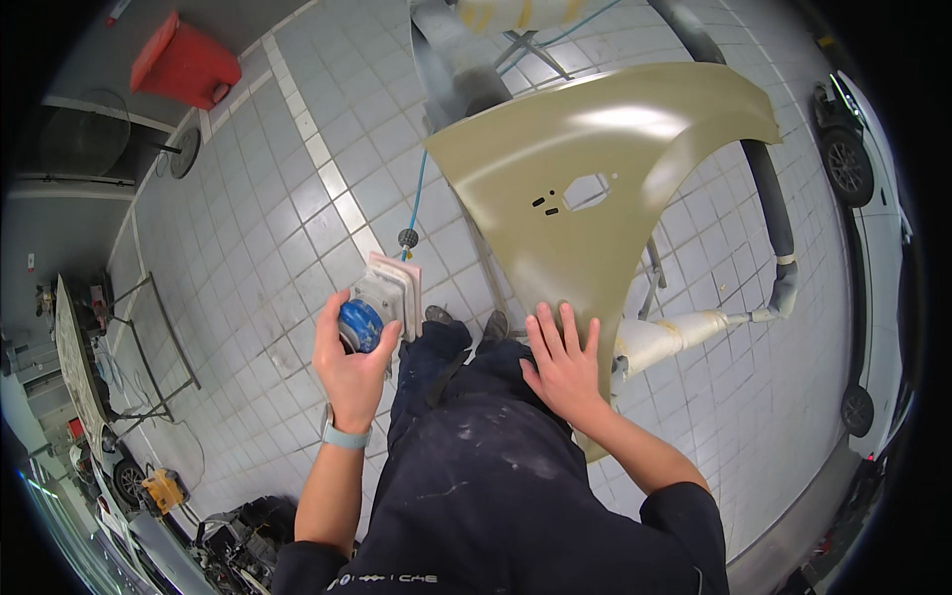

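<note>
We see a smooth olive-beige panel (pixel 585 139) with a satin gloss that throws back broad white highlights, and a sander (pixel 390 291) whose blue grip (pixel 363 325) looks like scuffed, dusty plastic. The dark top (pixel 486 446) we look down on is matt cloth smudged with pale dust. Around it we find smooth floor tiles (pixel 248 238) with a soft sheen, and a shiny red plastic bin (pixel 183 64)

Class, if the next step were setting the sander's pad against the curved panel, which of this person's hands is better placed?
Probably the left hand: it already grips the sander, though away from the panel. The right hand holds no tool, its fingers spread on the panel.
</note>
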`<state>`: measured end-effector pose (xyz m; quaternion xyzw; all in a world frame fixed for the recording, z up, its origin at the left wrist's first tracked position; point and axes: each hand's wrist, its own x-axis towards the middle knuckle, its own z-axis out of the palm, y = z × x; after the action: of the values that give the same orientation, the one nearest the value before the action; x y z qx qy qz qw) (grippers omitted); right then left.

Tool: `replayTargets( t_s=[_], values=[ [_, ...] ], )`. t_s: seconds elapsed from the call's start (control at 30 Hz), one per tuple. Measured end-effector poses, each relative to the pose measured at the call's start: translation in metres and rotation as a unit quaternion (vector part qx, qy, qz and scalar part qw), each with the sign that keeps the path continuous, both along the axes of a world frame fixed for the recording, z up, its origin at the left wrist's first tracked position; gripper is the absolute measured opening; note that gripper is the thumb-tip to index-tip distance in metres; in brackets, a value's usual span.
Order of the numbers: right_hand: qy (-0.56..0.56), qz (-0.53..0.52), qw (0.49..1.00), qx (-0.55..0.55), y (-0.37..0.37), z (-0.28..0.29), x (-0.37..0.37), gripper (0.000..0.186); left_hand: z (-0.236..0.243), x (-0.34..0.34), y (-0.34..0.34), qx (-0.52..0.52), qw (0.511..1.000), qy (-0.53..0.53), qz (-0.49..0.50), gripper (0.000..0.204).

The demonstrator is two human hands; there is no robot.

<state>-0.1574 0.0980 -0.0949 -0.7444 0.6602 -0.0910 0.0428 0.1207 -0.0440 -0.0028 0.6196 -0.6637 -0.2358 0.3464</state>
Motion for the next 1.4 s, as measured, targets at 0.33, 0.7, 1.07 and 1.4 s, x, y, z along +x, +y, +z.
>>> replayTargets(
  t_s=[0.33, 0.7, 1.07, 1.4],
  values=[
    [0.05, -0.057, 0.997, -0.006, -0.005, 0.013, 0.014, 0.079, -0.005, 0.01, -0.045, 0.059, 0.996, 0.025, -0.057, 0.059],
    [-0.573, -0.312, 0.702, 0.287, 0.0, 0.059, 0.132, 0.065, -0.004, 0.088, -0.158, 0.189, 0.932, 0.284, -0.126, 0.068],
    [-0.594, -0.201, 0.727, 0.281, -0.116, 0.102, 0.177, 0.063, 0.026, 0.113, -0.243, 0.152, 0.942, 0.202, -0.22, 0.062],
    [-0.647, -0.245, 0.713, 0.114, -0.228, 0.06, 0.146, 0.044, 0.037, 0.055, -0.329, 0.113, 0.939, 0.048, -0.321, 0.065]
  ],
)
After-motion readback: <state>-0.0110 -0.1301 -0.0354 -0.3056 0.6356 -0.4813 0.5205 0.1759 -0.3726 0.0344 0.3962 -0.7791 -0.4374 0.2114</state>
